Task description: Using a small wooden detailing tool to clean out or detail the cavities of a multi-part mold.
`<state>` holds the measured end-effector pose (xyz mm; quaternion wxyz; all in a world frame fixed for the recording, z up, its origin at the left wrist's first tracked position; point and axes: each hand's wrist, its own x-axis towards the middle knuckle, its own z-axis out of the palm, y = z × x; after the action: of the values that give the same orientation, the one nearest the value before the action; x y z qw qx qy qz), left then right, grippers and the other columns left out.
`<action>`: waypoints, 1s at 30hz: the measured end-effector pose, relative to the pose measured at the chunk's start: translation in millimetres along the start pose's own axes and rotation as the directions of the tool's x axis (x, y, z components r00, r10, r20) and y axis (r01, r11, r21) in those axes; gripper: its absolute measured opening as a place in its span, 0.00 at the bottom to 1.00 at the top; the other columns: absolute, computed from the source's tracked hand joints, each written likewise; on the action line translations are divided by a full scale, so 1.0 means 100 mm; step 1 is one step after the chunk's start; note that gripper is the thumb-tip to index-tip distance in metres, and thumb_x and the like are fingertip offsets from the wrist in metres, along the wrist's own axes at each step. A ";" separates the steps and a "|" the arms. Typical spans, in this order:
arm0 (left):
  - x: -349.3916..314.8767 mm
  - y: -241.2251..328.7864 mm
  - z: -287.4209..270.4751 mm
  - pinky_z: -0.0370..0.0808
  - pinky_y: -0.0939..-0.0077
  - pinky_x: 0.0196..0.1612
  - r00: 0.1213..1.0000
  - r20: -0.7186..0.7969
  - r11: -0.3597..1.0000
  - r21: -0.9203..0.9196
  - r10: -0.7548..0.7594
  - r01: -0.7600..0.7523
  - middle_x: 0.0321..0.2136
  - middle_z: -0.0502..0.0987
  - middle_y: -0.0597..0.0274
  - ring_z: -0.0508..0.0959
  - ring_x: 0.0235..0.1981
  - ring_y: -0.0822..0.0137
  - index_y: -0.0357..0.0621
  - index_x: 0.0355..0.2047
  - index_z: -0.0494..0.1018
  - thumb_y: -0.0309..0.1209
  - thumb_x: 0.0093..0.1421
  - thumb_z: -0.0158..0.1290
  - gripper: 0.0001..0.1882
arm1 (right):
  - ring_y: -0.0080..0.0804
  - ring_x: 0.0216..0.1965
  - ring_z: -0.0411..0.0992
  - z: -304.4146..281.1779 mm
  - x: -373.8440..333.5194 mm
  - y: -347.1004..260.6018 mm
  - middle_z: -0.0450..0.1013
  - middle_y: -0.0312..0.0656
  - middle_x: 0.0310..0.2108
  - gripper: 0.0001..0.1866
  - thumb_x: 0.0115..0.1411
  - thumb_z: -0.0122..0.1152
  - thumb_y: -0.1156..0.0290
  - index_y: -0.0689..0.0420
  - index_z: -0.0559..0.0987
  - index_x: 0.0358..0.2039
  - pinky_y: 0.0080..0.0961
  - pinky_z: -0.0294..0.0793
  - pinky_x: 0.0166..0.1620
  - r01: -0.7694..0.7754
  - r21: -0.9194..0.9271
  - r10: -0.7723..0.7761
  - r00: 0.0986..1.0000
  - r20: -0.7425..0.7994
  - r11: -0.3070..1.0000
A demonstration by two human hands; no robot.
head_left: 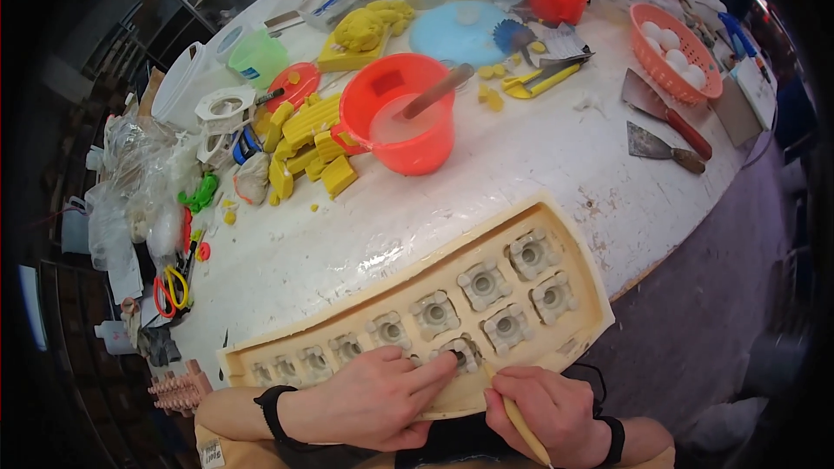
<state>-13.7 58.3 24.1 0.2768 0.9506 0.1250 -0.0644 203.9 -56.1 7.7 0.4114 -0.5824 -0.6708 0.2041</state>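
"Scuffed white table (539, 152), its edge bowed by the lens, with greyish floor (678, 304) beyond it on the right. What about the hands?"

"On the right hand (547, 408) the grip is a pinch: thumb and fingers pressed round a slim tool (526, 431) with a pale yellow handle. It slants away from the body, its tip at the cream tray (586, 302)."

"Touching anything?"

"Too small to tell; it's just beside one of the grey pieces (508, 327) set in the tray. The left hand (369, 395) lies over the near side, index fingertip on another grey piece. Whether that grip pinches the rim, I can't tell."

"And the tray?"

"Lying at the table's near edge, angled, its right end farther from the body. Two rows of grey pieces show at that end, each with a round hollow."

"Further out?"

"A red jug (421, 149) of milky liquid, a stick (439, 91) leaning in it. Yellow blocks (339, 175) are heaped to its left, and scissors (178, 288) lie near the left edge. Over to the right are two scrapers (665, 117), then a coral basket (712, 85) holding white balls (676, 58)."
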 end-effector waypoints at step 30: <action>0.00 0.03 -0.02 0.73 0.75 0.32 0.999 -0.033 1.000 0.005 -0.007 0.007 0.53 0.76 0.58 0.73 0.22 0.65 0.34 0.53 0.77 0.44 0.51 0.63 0.33 | 0.43 0.31 0.79 0.05 0.00 0.01 0.76 0.47 0.32 0.13 0.52 0.70 0.82 0.63 0.78 0.38 0.30 0.79 0.32 0.033 -0.036 -0.033 0.999 -0.015 0.999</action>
<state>-13.3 57.3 27.4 0.2722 0.9517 0.1327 -0.0501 199.9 -54.8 4.1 0.4095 -0.5801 -0.6806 0.1806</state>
